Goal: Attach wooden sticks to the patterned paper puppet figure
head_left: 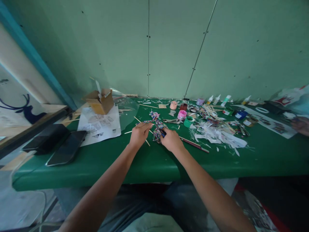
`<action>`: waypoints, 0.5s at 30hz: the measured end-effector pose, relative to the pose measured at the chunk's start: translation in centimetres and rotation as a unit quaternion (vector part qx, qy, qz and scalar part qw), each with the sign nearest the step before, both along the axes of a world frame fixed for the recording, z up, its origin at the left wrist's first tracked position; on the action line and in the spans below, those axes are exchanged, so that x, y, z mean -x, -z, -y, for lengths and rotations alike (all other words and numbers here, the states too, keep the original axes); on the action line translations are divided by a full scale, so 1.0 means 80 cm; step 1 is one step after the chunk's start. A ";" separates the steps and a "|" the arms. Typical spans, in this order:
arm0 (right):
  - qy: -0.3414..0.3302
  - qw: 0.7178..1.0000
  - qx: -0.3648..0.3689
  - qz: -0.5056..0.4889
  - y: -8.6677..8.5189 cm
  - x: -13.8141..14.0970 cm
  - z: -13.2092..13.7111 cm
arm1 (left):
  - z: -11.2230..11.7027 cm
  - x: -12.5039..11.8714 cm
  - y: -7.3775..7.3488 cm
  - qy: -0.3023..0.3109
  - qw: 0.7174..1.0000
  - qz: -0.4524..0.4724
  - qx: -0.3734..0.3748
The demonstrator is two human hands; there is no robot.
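Pale green panelling makes up the wall (116,48) behind a long worktop (101,174) covered in glossy dark green. On its right spreads a loose heap of white paper strips (217,137); on its left stands an open brown cardboard box (103,103). Between them, at the middle, lies a multicoloured, speckled, branching piece (155,117), probably light and fairly stiff, its thin arms likely fragile, so the thick lower lump seems the safer hold. The left hand (139,132) lies over its left arm, fingers stretched out; whether they pinch, I cannot tell. The right hand (172,140), fingers curled, grips a slim dark-blue tool (163,133) against its right side. Thin pale wooden sticks (147,142) lie near the left hand.
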State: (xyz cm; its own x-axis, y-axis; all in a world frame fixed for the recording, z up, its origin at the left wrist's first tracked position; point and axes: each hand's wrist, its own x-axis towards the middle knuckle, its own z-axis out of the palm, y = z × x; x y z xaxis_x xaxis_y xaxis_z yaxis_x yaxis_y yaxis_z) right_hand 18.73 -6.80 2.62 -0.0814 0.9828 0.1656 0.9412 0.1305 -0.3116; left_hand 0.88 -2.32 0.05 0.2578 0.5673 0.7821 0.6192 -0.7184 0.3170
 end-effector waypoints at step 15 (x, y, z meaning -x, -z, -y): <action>-0.002 0.998 -0.011 0.062 -0.007 -0.016 0.012 | 0.000 0.004 -0.003 0.064 0.992 -0.022 0.106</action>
